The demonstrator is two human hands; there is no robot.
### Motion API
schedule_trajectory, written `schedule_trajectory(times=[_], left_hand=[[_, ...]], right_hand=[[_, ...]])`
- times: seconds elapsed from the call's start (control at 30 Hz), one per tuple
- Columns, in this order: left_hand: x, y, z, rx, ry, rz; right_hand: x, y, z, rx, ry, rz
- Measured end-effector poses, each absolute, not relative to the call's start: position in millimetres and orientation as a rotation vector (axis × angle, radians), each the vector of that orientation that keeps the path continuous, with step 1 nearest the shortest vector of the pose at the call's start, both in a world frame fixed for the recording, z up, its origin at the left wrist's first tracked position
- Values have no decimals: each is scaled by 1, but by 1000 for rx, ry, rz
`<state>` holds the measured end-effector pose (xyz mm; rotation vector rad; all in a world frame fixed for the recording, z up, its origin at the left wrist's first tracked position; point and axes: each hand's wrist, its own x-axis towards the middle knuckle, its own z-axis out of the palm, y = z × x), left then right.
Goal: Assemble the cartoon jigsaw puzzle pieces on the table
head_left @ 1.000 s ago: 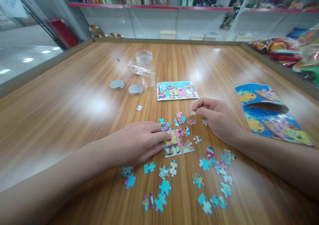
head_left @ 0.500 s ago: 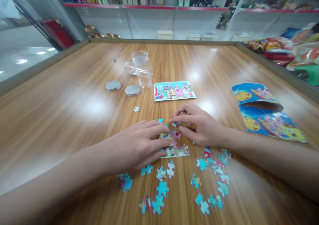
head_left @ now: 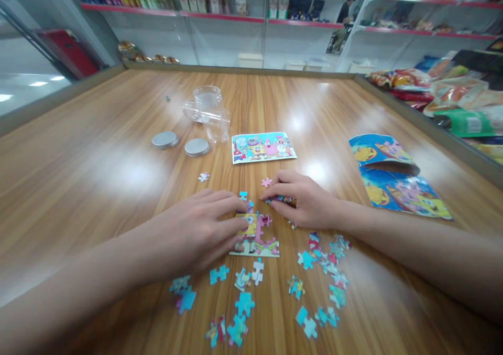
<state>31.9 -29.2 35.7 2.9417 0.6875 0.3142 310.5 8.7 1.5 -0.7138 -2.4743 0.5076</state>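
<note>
A partly joined jigsaw puzzle (head_left: pixel 267 247) lies on the wooden table, showing a yellow face and pink shapes. My left hand (head_left: pixel 208 224) rests flat over its left side, fingers spread, covering part of it. Just up and right of the joined section is my right hand (head_left: pixel 302 200), its thumb and index finger bent around a small blue puzzle piece (head_left: pixel 269 200). A pink puzzle piece (head_left: pixel 266 182) lies just beyond those fingertips. Several loose pieces, among them a blue puzzle piece (head_left: pixel 244 303), are scattered nearer to me.
Beyond the hands lies a printed picture card (head_left: pixel 264 148). Clear plastic jars (head_left: pixel 212 111) and silver lids (head_left: pixel 197 147) stand to its left. A folded blue sheet (head_left: pixel 396 179) is at right. Packaged goods (head_left: pixel 408 85) sit past the table's right edge; shelves (head_left: pixel 223 17) line the back.
The view has shifted, so the table's contents appear further left. My right index finger and thumb have drawn closer together, and the pink piece now shows. My left hand stays on the puzzle.
</note>
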Motion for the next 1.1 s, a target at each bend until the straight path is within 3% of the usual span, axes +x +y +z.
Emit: schedule_trajectory(times=[0.13,0.27,0.57,0.93,1.1], left_hand=[[16,-15,38,2978,1050,381],[6,-6,33,2971,1216,100],[10,-14,56,2738,1270,-131],[21,-30,63,2501,1010,-288],[0,-17,74,2613,1285,-217]], right_hand=[[311,10,2,-719,-2489,519],[312,11,3,-729,-2500,524],[312,10,3,-699,-2496,497],[314,12,3,-712,-2519,499],[314,13,1,-716,-2512,506]])
